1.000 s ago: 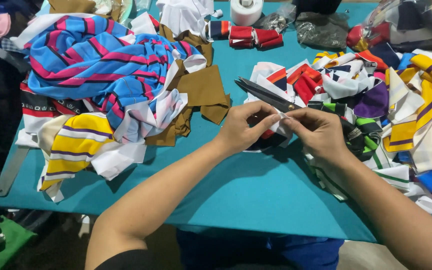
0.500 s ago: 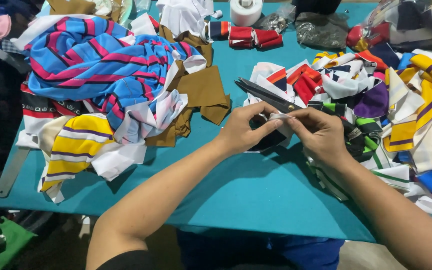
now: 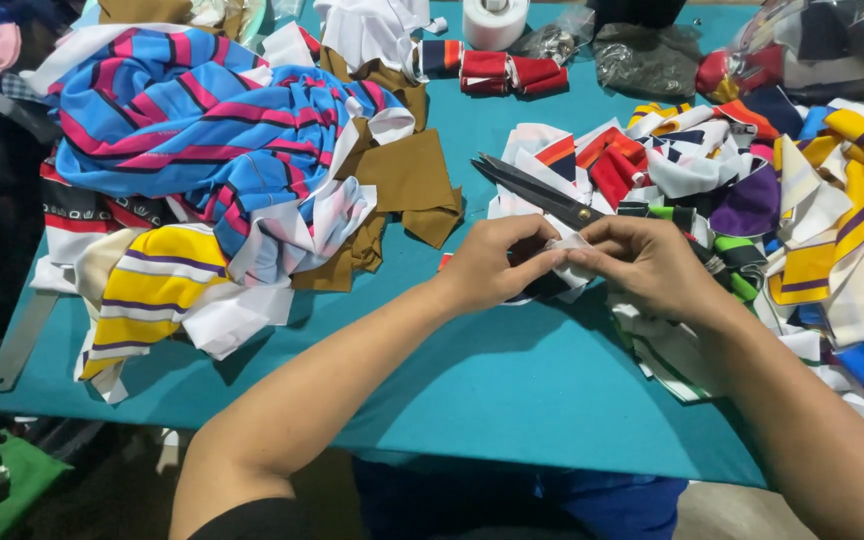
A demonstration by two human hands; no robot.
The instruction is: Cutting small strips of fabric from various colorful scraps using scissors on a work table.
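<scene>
White fabric scrap (image 3: 570, 250) between both hands

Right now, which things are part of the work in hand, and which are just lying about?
In hand: left hand; right hand; small white cloth piece pinched between both; scissors just behind.

Lying about: striped blue cloth heap; brown cloth; white tape roll; red cloth rolls.
</scene>
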